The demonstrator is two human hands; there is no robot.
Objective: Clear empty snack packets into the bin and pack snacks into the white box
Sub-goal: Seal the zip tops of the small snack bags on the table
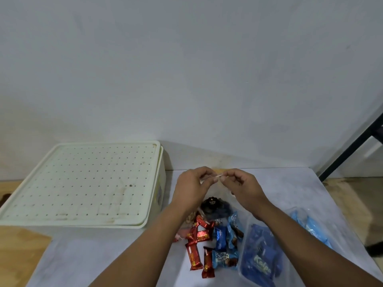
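White box: far left of the table, perforated lid on and closed; nothing seen going into it, contents hidden.
Snacks, unpacked: red bars in a loose heap at table centre; light-blue packets touching them on the right; a dark round packet just behind, under the hands.
Clear tub: near right, open, holding dark-blue packs.
Pale-blue packets: far right, in clear wrapping.
Left hand and right hand: raised over the heap, fingertips meeting; fingers of both curled, pinching a small pale scrap between them, too small to identify.
Bin: not in view.
Progress, by judgement: early; box lid to come off, all visible snacks still to pack, empties yet to be sorted out.
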